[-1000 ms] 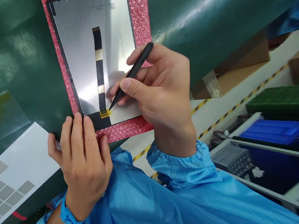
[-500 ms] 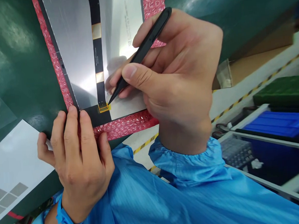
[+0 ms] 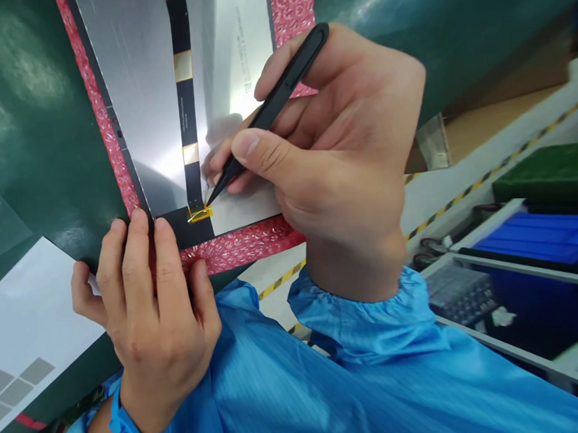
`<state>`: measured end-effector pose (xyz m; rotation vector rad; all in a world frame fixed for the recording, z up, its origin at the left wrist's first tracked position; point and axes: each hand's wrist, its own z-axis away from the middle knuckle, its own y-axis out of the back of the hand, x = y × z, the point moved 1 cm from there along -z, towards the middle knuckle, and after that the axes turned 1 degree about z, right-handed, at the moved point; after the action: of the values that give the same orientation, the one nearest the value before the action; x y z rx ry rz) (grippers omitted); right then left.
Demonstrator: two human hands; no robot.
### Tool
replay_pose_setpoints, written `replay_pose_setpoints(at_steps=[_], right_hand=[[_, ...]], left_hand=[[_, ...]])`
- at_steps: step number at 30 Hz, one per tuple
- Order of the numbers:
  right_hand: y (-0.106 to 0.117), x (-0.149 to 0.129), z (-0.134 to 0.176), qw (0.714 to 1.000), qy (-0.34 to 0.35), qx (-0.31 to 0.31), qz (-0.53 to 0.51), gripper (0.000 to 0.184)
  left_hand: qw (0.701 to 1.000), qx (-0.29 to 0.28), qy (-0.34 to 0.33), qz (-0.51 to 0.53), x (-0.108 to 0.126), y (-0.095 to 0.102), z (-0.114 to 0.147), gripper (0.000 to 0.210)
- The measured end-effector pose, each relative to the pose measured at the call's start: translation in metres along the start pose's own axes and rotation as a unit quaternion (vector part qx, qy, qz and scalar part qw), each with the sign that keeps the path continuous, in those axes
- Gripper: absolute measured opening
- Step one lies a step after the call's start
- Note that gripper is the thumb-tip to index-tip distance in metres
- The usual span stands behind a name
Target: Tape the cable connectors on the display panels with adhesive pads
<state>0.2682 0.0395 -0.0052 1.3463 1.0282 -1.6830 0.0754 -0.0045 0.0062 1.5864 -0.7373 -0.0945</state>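
In my right hand [image 3: 343,141] I grip black pointed tweezers [image 3: 281,96] like a pen. Their tip reaches the small yellow tape [image 3: 200,214] at the near end of a dark flex cable [image 3: 187,111]. The cable runs up the back of a flat silvery display panel [image 3: 138,69] and carries two pale gold patches. Whether the tweezers' tip has hold of the tape I cannot tell. My left hand [image 3: 152,310] lies open, fingers stretched out over the panel's near left corner. Pink bubble wrap [image 3: 244,245] lies beneath the panel and shows along its edges.
All this lies on a green work surface [image 3: 18,115]. A white sheet with grey squares [image 3: 31,324] is at the left. Off to the right are a cardboard box [image 3: 503,125], a metal-framed rack [image 3: 518,281] and a blue bin [image 3: 539,237].
The yellow tape looked like a flat rectangle and now appears creased and raised. The tweezers' tip has moved slightly down and left; the left hand has stayed nearly still.
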Motion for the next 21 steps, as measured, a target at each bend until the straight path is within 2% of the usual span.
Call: replay_pose_setpoints(at_steps=[13, 21], right_hand=[[0.0, 0.0014, -0.0001, 1.0, -0.008, 0.004, 0.008, 0.05], [0.0013, -0.0024, 0.0043, 1.0, -0.016, -0.003, 0.02, 0.043]], left_hand=[[1.0, -0.001, -0.01, -0.014, -0.0012, -0.0003, 0.0005, 0.059], [1.0, -0.009, -0.005, -0.017, -0.0002, -0.0001, 0.0003, 0.055]])
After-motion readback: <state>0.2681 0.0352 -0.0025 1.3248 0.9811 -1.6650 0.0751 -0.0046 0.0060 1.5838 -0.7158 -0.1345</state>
